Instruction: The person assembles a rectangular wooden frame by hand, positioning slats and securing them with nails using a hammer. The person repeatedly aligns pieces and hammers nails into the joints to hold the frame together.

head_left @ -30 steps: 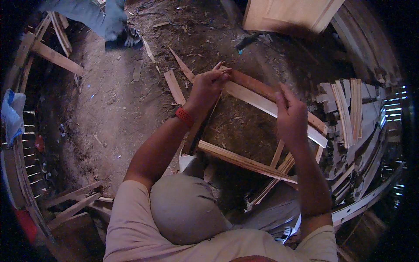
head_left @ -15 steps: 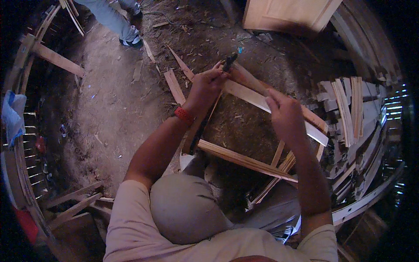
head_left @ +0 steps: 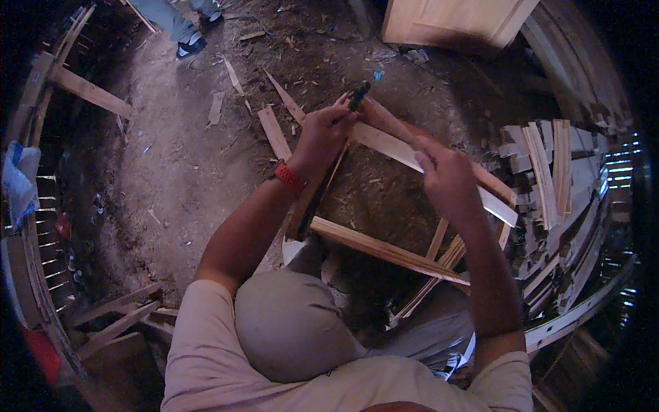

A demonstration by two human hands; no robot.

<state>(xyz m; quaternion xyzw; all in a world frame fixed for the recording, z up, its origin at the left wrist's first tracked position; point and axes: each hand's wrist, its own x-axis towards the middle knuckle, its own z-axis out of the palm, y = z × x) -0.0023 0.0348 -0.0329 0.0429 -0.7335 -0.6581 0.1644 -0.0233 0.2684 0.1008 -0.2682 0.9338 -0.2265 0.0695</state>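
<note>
A hammer [head_left: 388,121] is in my right hand [head_left: 447,172], whose fingers wrap its wooden handle. Its dark head lies over the far left corner of a wooden frame, right by my left fingers. My left hand [head_left: 325,133] is closed at that corner; what its fingertips pinch is too small and hidden to make out. The frame's far rail [head_left: 388,147] runs down to the right beneath the hammer and my right hand. Its near rail [head_left: 384,248] crosses in front of my knee, and a dark-edged left side rail [head_left: 317,196] passes under my left forearm.
Wood offcuts [head_left: 276,134] lie on the dirt floor [head_left: 178,144] beyond my left arm. Stacked boards [head_left: 549,172] stand at the right. A wooden panel [head_left: 456,24] is at the far right, and another person's leg [head_left: 175,27] shows at the far left.
The hammer's head sits slightly lower and nearer the frame corner, with my right hand shifted a little left. My left hand is almost still. The other person's foot has moved farther away and left.
</note>
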